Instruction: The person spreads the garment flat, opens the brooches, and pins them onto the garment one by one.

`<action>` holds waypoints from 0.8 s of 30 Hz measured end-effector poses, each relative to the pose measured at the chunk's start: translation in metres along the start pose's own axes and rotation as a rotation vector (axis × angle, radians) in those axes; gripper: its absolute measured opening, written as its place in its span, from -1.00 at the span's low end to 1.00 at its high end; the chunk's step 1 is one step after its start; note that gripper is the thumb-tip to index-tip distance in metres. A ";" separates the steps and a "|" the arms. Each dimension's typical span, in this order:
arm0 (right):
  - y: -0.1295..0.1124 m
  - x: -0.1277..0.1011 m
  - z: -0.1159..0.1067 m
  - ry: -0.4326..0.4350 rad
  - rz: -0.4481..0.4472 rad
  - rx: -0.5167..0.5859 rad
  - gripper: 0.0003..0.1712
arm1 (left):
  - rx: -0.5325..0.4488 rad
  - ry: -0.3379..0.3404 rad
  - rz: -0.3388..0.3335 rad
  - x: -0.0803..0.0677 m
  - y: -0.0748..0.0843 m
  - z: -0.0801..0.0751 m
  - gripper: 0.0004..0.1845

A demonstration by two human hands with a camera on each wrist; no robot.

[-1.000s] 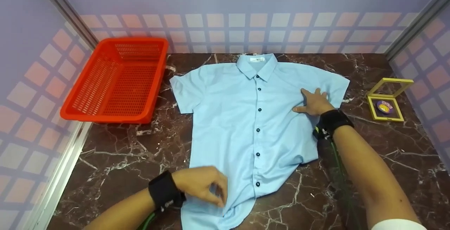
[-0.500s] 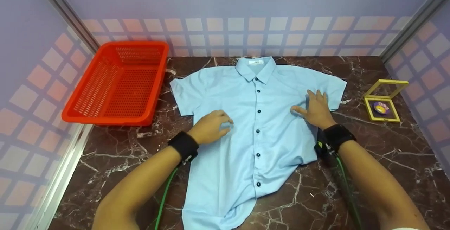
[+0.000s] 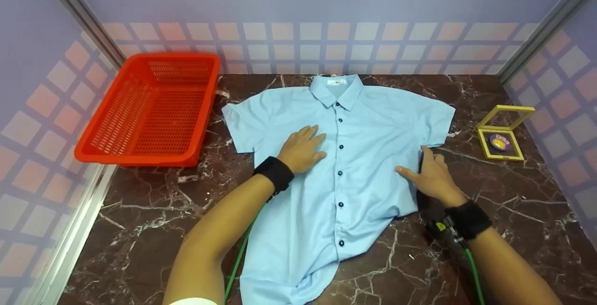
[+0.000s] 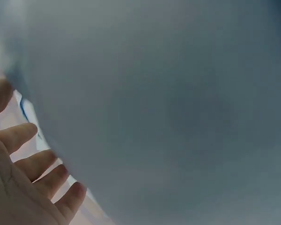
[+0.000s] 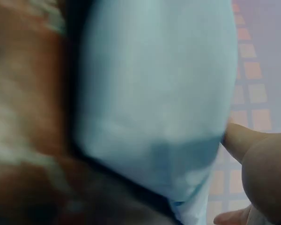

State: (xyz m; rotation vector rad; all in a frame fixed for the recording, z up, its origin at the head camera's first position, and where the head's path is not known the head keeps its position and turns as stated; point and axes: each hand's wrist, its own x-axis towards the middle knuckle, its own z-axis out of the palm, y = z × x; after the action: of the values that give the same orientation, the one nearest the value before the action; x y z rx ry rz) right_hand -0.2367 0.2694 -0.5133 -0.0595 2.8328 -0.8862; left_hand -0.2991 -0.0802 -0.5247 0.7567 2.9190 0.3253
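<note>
A light blue short-sleeved shirt with dark buttons lies front up on the dark marbled table, collar at the far side. Its lower right side is bunched, and the hem slants toward the lower left. My left hand rests on the shirt's left chest with fingers spread. In the left wrist view, blurred cloth fills most of the picture beside the straight fingers. At the shirt's right side edge, just below the sleeve, is my right hand, its thumb over the cloth and its fingers extended. Neither hand grips the fabric.
A red plastic basket stands at the back left. On the right, a small yellow-framed case stands with its lid raised and a round purple badge inside. Patterned walls enclose the back and both sides. Green cables trail from the wrists.
My left hand has moved from the shirt's lower left up to its chest, its fingers spreading out. My right hand has slid down from the right chest to the side edge.
</note>
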 end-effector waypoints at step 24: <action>0.027 -0.047 0.004 -0.346 0.096 0.749 -0.06 | 0.089 -0.177 0.002 0.016 0.015 -0.005 -0.27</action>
State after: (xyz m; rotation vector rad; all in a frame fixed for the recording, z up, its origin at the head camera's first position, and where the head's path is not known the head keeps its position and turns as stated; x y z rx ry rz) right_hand -0.1893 0.2934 -0.5252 0.0201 2.0268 -1.6542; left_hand -0.3069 -0.0602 -0.5172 0.7590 2.7808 0.1215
